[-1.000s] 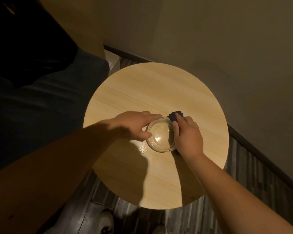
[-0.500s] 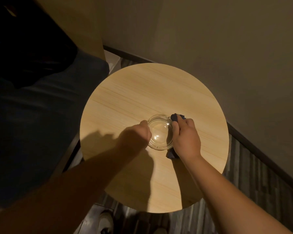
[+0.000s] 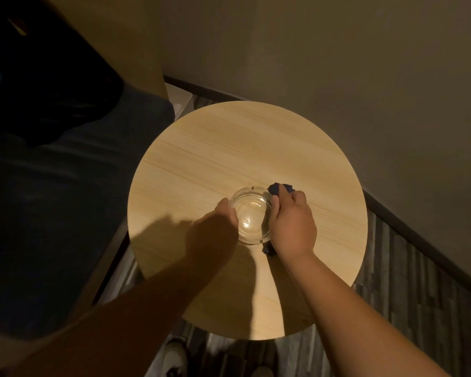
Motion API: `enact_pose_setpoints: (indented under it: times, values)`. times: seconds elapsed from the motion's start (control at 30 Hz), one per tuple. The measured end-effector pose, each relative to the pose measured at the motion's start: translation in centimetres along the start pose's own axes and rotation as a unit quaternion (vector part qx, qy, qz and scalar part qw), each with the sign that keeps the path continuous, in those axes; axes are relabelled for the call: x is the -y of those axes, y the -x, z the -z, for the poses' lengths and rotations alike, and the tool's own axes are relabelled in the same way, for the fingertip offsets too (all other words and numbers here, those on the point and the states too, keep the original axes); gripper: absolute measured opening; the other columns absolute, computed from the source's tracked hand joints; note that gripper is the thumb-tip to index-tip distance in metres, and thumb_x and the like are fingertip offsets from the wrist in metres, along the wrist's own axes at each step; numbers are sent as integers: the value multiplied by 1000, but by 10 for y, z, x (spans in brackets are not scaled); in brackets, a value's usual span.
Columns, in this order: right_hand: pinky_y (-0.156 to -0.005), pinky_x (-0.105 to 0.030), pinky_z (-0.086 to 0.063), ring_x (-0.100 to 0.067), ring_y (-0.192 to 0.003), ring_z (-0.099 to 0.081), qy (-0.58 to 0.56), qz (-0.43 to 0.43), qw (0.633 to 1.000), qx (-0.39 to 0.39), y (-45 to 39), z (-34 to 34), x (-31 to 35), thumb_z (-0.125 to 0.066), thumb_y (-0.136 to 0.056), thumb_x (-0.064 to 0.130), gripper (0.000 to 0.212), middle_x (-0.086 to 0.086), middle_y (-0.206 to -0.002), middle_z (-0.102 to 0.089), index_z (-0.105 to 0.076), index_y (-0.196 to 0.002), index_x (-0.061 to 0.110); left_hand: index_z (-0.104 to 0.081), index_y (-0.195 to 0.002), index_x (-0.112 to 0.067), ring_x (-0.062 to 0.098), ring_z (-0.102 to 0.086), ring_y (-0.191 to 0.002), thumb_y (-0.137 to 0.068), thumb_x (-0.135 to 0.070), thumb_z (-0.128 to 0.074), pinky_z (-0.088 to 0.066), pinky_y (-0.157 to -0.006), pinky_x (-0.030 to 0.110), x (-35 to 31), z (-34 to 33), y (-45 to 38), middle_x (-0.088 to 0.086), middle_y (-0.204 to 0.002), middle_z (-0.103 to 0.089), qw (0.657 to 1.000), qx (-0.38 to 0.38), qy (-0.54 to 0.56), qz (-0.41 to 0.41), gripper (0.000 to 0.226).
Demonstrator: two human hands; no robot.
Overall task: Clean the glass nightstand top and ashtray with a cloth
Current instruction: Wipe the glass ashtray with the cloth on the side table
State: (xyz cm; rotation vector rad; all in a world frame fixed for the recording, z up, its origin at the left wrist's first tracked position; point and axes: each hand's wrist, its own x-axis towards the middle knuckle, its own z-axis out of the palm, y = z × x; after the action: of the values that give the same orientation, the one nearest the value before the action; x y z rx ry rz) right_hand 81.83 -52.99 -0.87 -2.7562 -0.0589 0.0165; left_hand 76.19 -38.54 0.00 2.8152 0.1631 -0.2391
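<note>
since a second ago our left hand [image 3: 215, 227] has curled onto the ashtray [image 3: 252, 214] rim; right hand [image 3: 291, 221] clutches the cloth [image 3: 276, 188]. we judge the glass heavy, slick, breakable, best held by its rim.

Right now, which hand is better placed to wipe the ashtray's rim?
The right hand: it already holds the dark cloth bunched against the glass ashtray on its right side. The left hand carries no cloth and only steadies the ashtray's left edge.
</note>
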Motion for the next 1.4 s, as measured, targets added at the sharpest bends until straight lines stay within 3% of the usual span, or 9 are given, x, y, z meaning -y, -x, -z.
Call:
enact_pose_setpoints:
  times: [0.1, 0.23, 0.4, 0.57, 0.77, 0.9, 1.03, 1.23, 1.4]
  values:
    - [-62, -29, -39, -28, -87, -56, -45, 0, 999, 19, -5, 1, -5, -34, -100, 33, 38, -10, -109, -52, -56, -124, 14, -54, -87, -9, 21, -54, -48, -101, -15, -24, -46, -47, 29, 4, 3, -22, 1, -55, -49, 999, -11, -33, 10, 34]
    - [-64, -31, -42, -23, -88, -54, -55, 75, 994, 55, -17, 10, -10, -36, -100, 34, 36, -6, -106, -51, -54, -128, 20, -46, -116, -10, 23, -54, -70, -102, -30, -30, -46, -65, 36, 18, 17, -60, 4, -78, -55, 991, 100, 6, -88, 30]
    - [-63, -32, -43, -26, -86, -55, -31, 135, 988, 72, -24, 11, -9, -39, -100, 32, 35, -8, -104, -53, -55, -128, 19, -50, -113, -16, 19, -55, -67, -100, -35, -34, -50, -64, 39, 20, 34, -81, 2, -83, -61, 975, 86, -19, -203, 28]
    - [-59, -31, -42, -28, -82, -56, -24, 62, 998, 8, -3, 3, -7, -39, -99, 32, 34, -10, -103, -56, -58, -124, 18, -50, -106, -18, 18, -52, -65, -101, -43, -24, -40, -58, 32, 16, 19, -37, -3, -82, -55, 995, -20, 92, -40, 37]
    - [-63, -31, -42, -29, -86, -57, -46, 37, 998, 23, -3, 4, -5, -38, -100, 30, 35, -12, -108, -54, -58, -122, 13, -57, -85, -11, 15, -49, -39, -95, -10, -34, -40, -38, 22, 17, -13, -17, 0, -52, -53, 990, -57, -119, -52, 24]
    - [-66, -30, -41, -25, -89, -54, -37, 111, 990, 76, -19, 11, -7, -38, -100, 33, 36, -7, -108, -52, -55, -129, 19, -44, -121, -9, 20, -53, -61, -100, -25, -37, -45, -57, 35, 28, 16, -54, 3, -70, -56, 987, 73, -1, -146, 28]
    - [-61, -30, -37, -29, -84, -55, -11, 166, 982, 84, -24, 9, -5, -41, -99, 30, 33, -9, -103, -54, -57, -125, 16, -42, -114, -18, 17, -52, -61, -98, -36, -36, -49, -58, 39, 26, 35, -82, 1, -73, -55, 962, 109, -49, -246, 24]
    - [-61, -31, -41, -28, -86, -55, 8, 56, 998, 23, -2, 3, 1, -35, -99, 34, 37, -10, -107, -55, -56, -124, 16, -55, -93, -8, 17, -52, -50, -102, -31, -36, -43, -47, 28, 16, 8, -23, 2, -64, -58, 995, -76, 8, -57, 31]
    - [-64, -29, -39, -27, -88, -56, -35, 54, 997, 48, -2, 4, -2, -36, -100, 33, 38, -9, -109, -52, -54, -129, 17, -56, -74, -9, 17, -55, -37, -78, -8, -67, -42, -37, 22, 16, -5, -9, 3, -48, -55, 996, -68, -50, -33, 12]
